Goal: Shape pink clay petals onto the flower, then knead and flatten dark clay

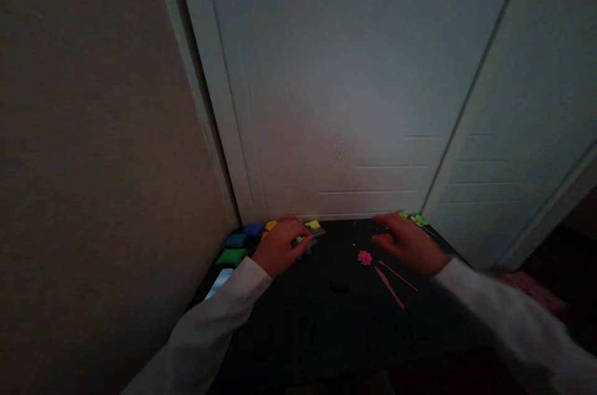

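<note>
Spreading beneath a pale panelled surface, the black tabletop carries small coloured things and both hands. The right hand, blurred, is above the far right part, thumb and fingers wide apart, with nothing visible between them. The left hand is over the packets at the far left, fingers curved; whether it grips anything I cannot tell. Beside its forearm lies a pale flat object, and farther off sit a green packet, a teal one and a blue one. Two slim pink pieces — one broader and tapering, one thin — lie near a dark lump. The pink flower, just beside their far ends, looks fully formed, its petals ruffled; no stem shows on it. Behind the right hand, the green flower looks finished too — petals and stem both there. Pale specks dot the surface.
</note>
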Motion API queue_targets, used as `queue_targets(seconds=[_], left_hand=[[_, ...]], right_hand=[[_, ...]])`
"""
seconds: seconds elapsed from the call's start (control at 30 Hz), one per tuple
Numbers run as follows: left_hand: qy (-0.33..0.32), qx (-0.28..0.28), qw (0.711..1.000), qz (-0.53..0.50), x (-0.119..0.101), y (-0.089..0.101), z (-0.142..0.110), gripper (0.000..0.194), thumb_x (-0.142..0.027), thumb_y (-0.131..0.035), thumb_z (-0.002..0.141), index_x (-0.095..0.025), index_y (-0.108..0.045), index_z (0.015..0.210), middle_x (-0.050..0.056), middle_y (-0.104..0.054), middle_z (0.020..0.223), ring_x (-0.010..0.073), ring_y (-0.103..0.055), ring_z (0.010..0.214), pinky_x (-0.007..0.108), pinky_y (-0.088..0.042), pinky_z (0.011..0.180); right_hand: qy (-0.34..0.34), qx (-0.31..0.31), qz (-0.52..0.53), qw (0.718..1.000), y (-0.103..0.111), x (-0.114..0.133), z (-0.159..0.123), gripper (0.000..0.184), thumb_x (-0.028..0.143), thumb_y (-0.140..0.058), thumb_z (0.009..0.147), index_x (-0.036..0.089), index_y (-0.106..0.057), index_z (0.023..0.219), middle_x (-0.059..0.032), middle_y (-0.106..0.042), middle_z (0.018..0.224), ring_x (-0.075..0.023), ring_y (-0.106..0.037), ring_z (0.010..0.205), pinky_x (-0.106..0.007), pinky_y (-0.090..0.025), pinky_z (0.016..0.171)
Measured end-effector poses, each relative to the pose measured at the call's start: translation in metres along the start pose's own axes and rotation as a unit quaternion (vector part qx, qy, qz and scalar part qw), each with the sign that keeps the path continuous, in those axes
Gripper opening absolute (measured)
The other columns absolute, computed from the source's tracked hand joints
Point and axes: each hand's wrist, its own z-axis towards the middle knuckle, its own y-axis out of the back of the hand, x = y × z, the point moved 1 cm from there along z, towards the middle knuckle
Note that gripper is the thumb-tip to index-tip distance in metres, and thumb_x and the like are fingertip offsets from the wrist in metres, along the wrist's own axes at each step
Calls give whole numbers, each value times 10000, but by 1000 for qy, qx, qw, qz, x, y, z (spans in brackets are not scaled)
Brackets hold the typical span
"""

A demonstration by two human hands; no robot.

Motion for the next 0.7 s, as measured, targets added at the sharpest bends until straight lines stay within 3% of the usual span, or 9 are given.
queue_targets(seconds=[0.13, 0.23, 0.33, 0.47, 0.57, 0.7], left_hand=[[63, 30, 996, -52, 9, -50, -39, 157, -275, -440, 802, -188, -568, 775, 22, -596, 773, 139, -549, 747, 260, -426, 676], [102, 40, 991, -82, 17, -78, -52, 166, -270, -425, 810, -184, -566, 794, 26, -598, 797, 138, -551, 771, 262, -429, 703], [134, 42, 984, -105, 26, -105, -56, 181, -270, -410, 815, -178, -562, 781, 25, -588, 779, 138, -545, 757, 267, -429, 703], [162, 36, 977, -135, 32, -134, -57, 189, -268, -406, 814, -181, -562, 753, 15, -568, 726, 133, -537, 704, 265, -425, 670], [177, 19, 971, -157, 33, -141, -61, 171, -257, -414, 807, -188, -566, 770, 14, -567, 741, 134, -537, 721, 264, -422, 685], [210, -26, 962, -170, 38, -134, -64, 146, -254, -426, 799, -188, -556, 790, 21, -567, 759, 140, -537, 729, 267, -424, 684]], right_hand=[[23, 137, 50, 989, -90, 22, -38, 409, 354, -558, 742, 161, -483, 1095, -83, -539, 1026, -180, -529, 896, -334, -456, 750], [-4, 176, 72, 982, -131, 35, -57, 433, 281, -549, 736, 174, -452, 1145, -92, -541, 1009, -195, -510, 913, -333, -437, 776], [-14, 208, 97, 973, -139, 42, -63, 382, 267, -481, 776, 200, -441, 1150, -65, -544, 977, -179, -503, 885, -322, -423, 775], [-9, 243, 113, 963, -130, 49, -62, 363, 330, -466, 781, 219, -462, 1127, -50, -542, 973, -187, -484, 895, -333, -397, 798], [-20, 249, 109, 962, -128, 48, -54, 429, 394, -442, 787, 195, -431, 1166, -78, -510, 1057, -210, -447, 967, -371, -359, 848], [-20, 260, 109, 959, -135, 47, -39, 480, 409, -324, 841, 134, -367, 1231, -122, -426, 1209, -222, -349, 1126, -405, -264, 949]])
